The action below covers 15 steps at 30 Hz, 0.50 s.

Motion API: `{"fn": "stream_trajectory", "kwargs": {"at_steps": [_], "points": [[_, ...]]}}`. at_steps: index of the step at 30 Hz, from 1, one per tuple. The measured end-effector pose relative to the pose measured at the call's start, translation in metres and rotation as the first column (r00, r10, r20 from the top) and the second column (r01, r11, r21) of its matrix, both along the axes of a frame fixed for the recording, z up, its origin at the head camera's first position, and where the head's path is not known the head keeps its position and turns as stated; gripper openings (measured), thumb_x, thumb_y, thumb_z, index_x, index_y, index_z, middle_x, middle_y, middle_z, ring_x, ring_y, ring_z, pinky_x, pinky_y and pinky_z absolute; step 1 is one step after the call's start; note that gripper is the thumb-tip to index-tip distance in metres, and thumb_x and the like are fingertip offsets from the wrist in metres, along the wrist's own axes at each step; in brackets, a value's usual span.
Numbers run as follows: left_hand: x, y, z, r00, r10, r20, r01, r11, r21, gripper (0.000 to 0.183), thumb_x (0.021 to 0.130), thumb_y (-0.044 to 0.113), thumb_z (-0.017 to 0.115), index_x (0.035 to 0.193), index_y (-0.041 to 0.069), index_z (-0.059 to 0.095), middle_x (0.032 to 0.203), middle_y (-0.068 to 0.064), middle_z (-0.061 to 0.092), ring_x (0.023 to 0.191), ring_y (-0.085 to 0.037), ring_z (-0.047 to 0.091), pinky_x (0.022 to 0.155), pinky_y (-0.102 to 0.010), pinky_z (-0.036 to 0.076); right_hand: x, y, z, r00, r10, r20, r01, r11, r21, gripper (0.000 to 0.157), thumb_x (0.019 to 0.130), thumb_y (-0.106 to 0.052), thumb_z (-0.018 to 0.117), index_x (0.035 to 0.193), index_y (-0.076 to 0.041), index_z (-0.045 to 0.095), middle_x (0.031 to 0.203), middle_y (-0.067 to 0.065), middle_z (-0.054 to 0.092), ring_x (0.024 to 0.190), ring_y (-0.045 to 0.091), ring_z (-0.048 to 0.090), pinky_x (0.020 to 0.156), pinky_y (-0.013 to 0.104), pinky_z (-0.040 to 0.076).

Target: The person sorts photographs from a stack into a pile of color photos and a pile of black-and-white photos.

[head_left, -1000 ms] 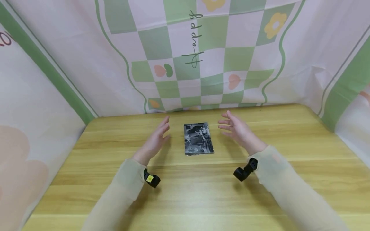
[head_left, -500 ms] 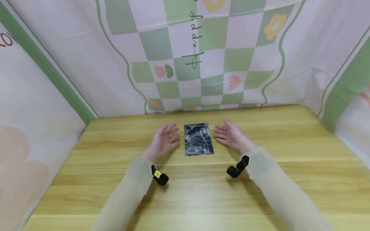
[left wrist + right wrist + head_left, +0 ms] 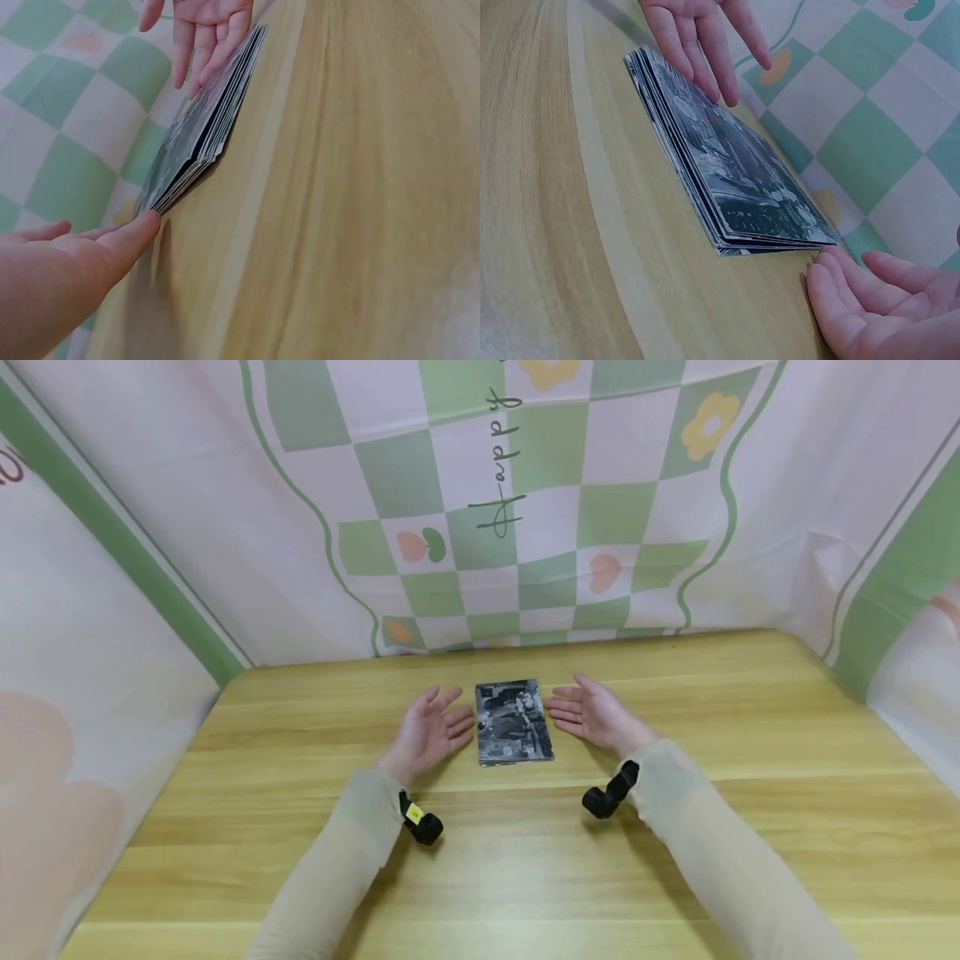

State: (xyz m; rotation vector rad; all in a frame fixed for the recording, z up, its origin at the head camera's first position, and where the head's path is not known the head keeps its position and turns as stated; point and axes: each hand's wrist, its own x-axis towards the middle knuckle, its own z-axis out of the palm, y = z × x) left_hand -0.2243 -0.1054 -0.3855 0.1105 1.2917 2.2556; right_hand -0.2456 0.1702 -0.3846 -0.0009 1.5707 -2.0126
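A stack of black-and-white photo cards (image 3: 514, 722) lies flat on the wooden table, its layered edges (image 3: 676, 161) plain in both wrist views. On its left side is my left hand (image 3: 429, 732), palm turned up and inward, fingers extended with the tips close to the stack's edge. My right hand (image 3: 597, 714) mirrors it on the other side, fingers straight, fingertips at or very near the right edge. Whether the fingertips touch the cards is hard to tell. Neither hand holds anything.
The wooden table (image 3: 495, 868) spreads around the stack. Behind it hangs a checkered green-and-white cloth (image 3: 551, 543), with more printed cloth (image 3: 97, 610) at the left side. A small black camera (image 3: 426, 827) sits on the left wrist and another camera (image 3: 600, 802) on the right.
Both hands have come down and inward from either side toward the stack of cards, and the left palm has turned upward. The stack has stayed in place.
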Motion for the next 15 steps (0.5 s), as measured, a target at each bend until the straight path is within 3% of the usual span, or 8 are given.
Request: {"fn": "stream_trajectory", "kwargs": {"at_steps": [15], "points": [[0.0005,0.0051,-0.0005,1.000,0.021,0.010,-0.021,1.000,-0.019,0.067,0.100,0.043,0.020,0.152,0.006,-0.001,0.154,-0.031,0.000,0.144,-0.042,0.004,0.121,-0.047,0.006,0.0036,-0.0053,0.0009,0.998,0.011,-0.067,-0.006,0.997,0.076,0.068,0.102,-0.044,0.004,0.148,0.005,-0.004,0.154,0.029,0.005,0.143,0.040,0.008,0.121,0.045,0.010]]}}
